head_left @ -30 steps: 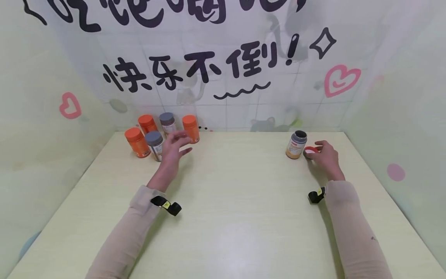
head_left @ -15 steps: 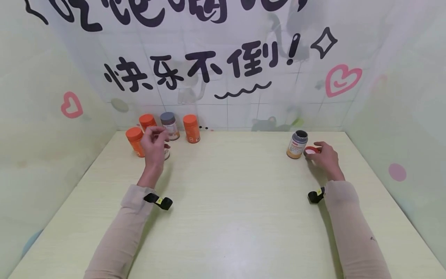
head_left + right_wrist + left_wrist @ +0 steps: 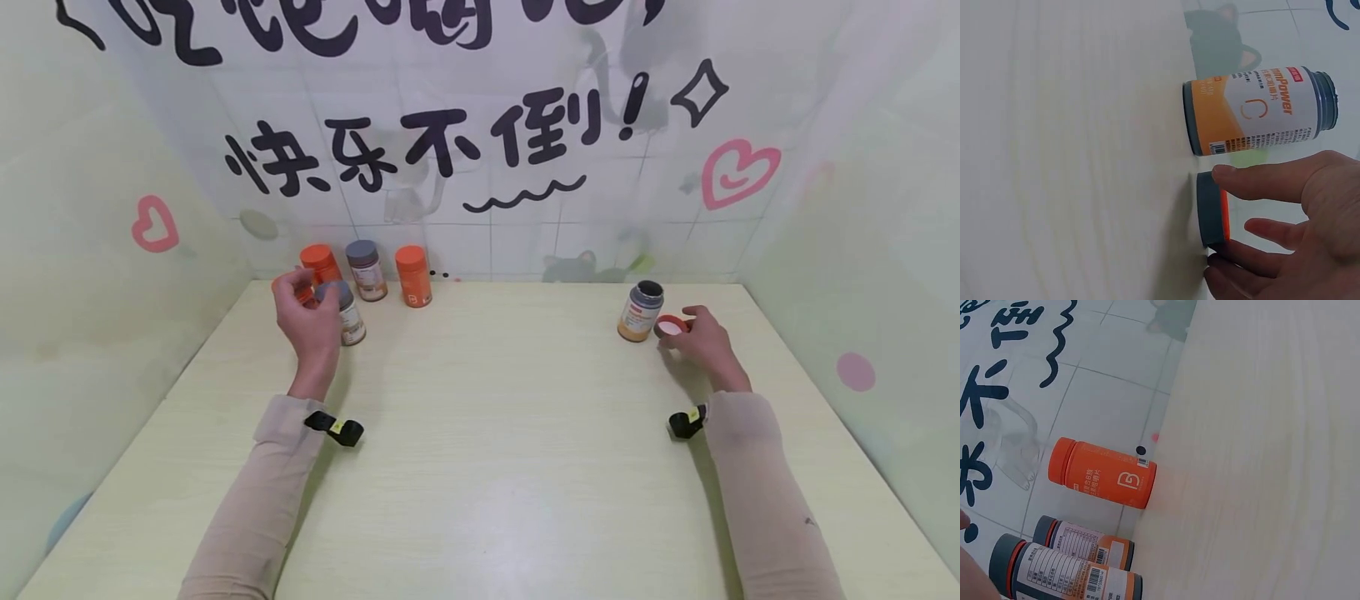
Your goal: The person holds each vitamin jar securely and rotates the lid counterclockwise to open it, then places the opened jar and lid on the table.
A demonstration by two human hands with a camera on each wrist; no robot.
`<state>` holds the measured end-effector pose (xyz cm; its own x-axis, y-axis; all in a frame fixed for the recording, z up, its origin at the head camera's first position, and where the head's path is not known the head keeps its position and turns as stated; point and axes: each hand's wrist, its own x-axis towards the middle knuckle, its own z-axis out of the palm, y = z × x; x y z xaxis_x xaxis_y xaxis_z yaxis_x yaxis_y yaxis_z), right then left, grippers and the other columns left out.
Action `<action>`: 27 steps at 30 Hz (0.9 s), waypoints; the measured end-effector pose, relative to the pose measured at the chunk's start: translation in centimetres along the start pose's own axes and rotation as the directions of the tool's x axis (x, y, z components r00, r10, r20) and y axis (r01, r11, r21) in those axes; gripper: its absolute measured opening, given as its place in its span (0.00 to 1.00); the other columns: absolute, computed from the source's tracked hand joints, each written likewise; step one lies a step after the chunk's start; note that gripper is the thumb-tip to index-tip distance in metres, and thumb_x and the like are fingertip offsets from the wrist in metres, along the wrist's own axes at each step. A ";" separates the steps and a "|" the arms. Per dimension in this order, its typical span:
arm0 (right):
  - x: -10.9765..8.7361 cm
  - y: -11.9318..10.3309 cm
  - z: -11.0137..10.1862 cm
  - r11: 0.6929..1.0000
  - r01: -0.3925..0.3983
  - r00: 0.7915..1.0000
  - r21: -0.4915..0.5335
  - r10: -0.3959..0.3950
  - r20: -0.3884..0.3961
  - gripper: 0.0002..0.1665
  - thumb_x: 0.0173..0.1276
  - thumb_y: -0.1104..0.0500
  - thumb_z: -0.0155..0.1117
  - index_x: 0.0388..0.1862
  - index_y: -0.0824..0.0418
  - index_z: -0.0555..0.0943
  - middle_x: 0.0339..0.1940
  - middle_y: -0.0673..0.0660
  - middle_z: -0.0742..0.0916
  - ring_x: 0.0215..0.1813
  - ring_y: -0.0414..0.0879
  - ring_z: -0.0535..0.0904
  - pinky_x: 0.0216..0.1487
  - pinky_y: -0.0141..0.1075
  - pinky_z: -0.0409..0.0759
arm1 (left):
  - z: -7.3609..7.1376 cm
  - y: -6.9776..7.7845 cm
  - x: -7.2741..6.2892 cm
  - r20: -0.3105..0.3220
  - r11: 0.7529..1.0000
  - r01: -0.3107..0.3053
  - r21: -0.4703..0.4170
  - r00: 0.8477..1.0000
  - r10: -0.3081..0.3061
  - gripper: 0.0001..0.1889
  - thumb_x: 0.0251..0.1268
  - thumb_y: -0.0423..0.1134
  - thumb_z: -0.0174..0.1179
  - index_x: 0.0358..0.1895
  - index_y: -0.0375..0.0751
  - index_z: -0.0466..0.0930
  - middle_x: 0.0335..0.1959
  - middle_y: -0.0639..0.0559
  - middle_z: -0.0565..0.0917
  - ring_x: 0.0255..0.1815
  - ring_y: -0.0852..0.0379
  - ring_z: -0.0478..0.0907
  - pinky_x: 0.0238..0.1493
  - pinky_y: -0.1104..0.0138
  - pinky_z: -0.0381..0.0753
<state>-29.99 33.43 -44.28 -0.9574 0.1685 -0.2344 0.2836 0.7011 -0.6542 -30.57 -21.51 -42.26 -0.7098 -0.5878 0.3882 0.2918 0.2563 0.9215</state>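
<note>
My left hand (image 3: 311, 332) is at the front-left orange bottle (image 3: 303, 295), its fingers over the cap and its thumb apart from them. The thumb overlaps a grey-capped bottle (image 3: 351, 323) beside it. In the left wrist view that grey-capped bottle (image 3: 1066, 572) shows, but only a sliver of the hand appears at the edge. At the right, my right hand (image 3: 1310, 219) pinches a dark grey lid (image 3: 1211, 209) with a red inner edge between thumb and fingers, down at the tabletop. Next to it an uncapped bottle (image 3: 1254, 112) with an orange and white label stands upright.
Behind the left hand stand another orange bottle (image 3: 321, 262), a second grey-capped bottle (image 3: 368, 275) and, a little apart to the right, a further orange bottle (image 3: 414, 279). A printed wall (image 3: 495, 242) rises behind the pale table (image 3: 495, 417).
My left hand has moved left, from in front of the rear bottles past the front grey-capped bottle to the front-left orange one. The right hand has stayed at the lid.
</note>
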 end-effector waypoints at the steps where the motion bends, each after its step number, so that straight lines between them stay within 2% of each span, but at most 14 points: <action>1: -0.2 -0.1 -0.2 1.000 -0.001 1.000 -0.006 0.001 0.010 0.54 0.71 0.55 0.66 0.81 0.73 0.46 0.75 0.80 0.65 0.72 0.72 0.66 0.76 0.64 0.65 | 0.0 -0.1 0.0 0.011 1.000 0.008 0.002 1.000 -0.008 0.19 0.69 0.34 0.61 0.60 0.37 0.73 0.61 0.46 0.75 0.61 0.54 0.73 0.59 0.66 0.75; 4: -0.8 -0.2 -0.7 0.999 -0.001 1.000 -0.034 0.002 0.023 0.54 0.72 0.52 0.65 0.81 0.74 0.46 0.75 0.81 0.65 0.71 0.73 0.65 0.75 0.65 0.66 | 0.1 -0.4 0.1 0.045 0.999 0.048 -0.004 0.998 -0.048 0.22 0.69 0.39 0.63 0.63 0.39 0.70 0.64 0.43 0.75 0.63 0.49 0.74 0.59 0.70 0.74; 8: -1.5 -0.5 -1.2 0.999 -0.001 1.000 -0.053 0.003 0.027 0.53 0.73 0.48 0.63 0.79 0.77 0.49 0.74 0.81 0.65 0.72 0.73 0.65 0.74 0.64 0.68 | 0.2 -0.8 0.3 0.084 0.996 0.091 0.004 0.992 -0.091 0.27 0.69 0.44 0.65 0.65 0.39 0.67 0.63 0.45 0.74 0.60 0.53 0.73 0.61 0.69 0.74; 12: -2.2 -0.9 -1.5 0.997 0.025 0.999 -0.074 -0.022 0.040 0.49 0.74 0.46 0.60 0.77 0.79 0.56 0.73 0.81 0.68 0.72 0.73 0.68 0.73 0.63 0.70 | 0.1 -1.2 0.4 0.128 0.989 0.146 0.032 0.980 -0.149 0.30 0.69 0.43 0.65 0.69 0.39 0.64 0.68 0.45 0.73 0.62 0.55 0.71 0.66 0.66 0.73; 15: -2.8 -1.1 -1.5 0.995 0.034 0.999 -0.096 -0.031 0.026 0.44 0.75 0.46 0.58 0.74 0.78 0.62 0.71 0.80 0.71 0.69 0.72 0.70 0.69 0.62 0.72 | 0.0 -1.3 0.5 0.177 0.974 0.222 0.043 0.958 -0.226 0.35 0.68 0.41 0.65 0.73 0.42 0.59 0.74 0.44 0.68 0.69 0.53 0.69 0.73 0.62 0.71; 18: -3.5 -1.3 -1.7 0.994 0.028 0.999 -0.107 -0.026 0.022 0.41 0.76 0.45 0.56 0.71 0.78 0.66 0.70 0.80 0.72 0.67 0.71 0.71 0.66 0.62 0.74 | 0.1 -1.5 0.7 0.220 0.948 0.312 0.060 0.922 -0.318 0.38 0.68 0.41 0.66 0.76 0.46 0.55 0.79 0.45 0.64 0.76 0.51 0.66 0.78 0.59 0.68; 20: -3.8 -1.5 -1.9 0.994 0.032 0.999 -0.109 -0.028 0.036 0.40 0.77 0.45 0.56 0.70 0.78 0.67 0.69 0.79 0.73 0.65 0.70 0.72 0.64 0.61 0.75 | 0.1 -1.7 0.9 0.232 0.932 0.351 0.094 0.902 -0.363 0.41 0.67 0.42 0.68 0.78 0.48 0.53 0.80 0.46 0.62 0.79 0.51 0.64 0.79 0.59 0.66; 22: -4.1 -1.8 -2.1 0.992 0.041 0.998 -0.116 -0.034 0.056 0.40 0.77 0.44 0.55 0.70 0.77 0.68 0.67 0.78 0.75 0.63 0.69 0.75 0.61 0.59 0.77 | 0.1 -2.0 1.0 0.242 0.919 0.372 0.132 0.887 -0.394 0.44 0.66 0.42 0.69 0.79 0.49 0.51 0.81 0.47 0.60 0.80 0.51 0.62 0.81 0.59 0.64; 25: -4.6 -2.5 -2.4 0.991 0.062 0.995 -0.122 -0.052 0.083 0.40 0.77 0.44 0.56 0.69 0.77 0.69 0.63 0.78 0.78 0.59 0.69 0.79 0.58 0.56 0.80 | -0.1 -2.5 1.0 0.253 0.909 0.373 0.187 0.876 -0.411 0.46 0.66 0.41 0.69 0.81 0.46 0.49 0.82 0.47 0.60 0.81 0.51 0.61 0.82 0.58 0.61; 27: -5.0 -3.0 -2.6 0.989 0.083 0.992 -0.120 -0.071 0.102 0.40 0.77 0.44 0.56 0.68 0.77 0.69 0.61 0.78 0.80 0.58 0.69 0.81 0.58 0.55 0.81 | -0.1 -2.9 1.1 0.267 0.900 0.382 0.209 0.863 -0.428 0.47 0.66 0.39 0.68 0.82 0.46 0.48 0.82 0.47 0.60 0.82 0.51 0.60 0.83 0.58 0.59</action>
<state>-26.24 32.24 -39.30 -0.9647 0.0469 -0.2590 0.1943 0.7907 -0.5806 -32.10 -23.01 -44.51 -0.9088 -0.4126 -0.0621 -0.1423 0.1666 0.9757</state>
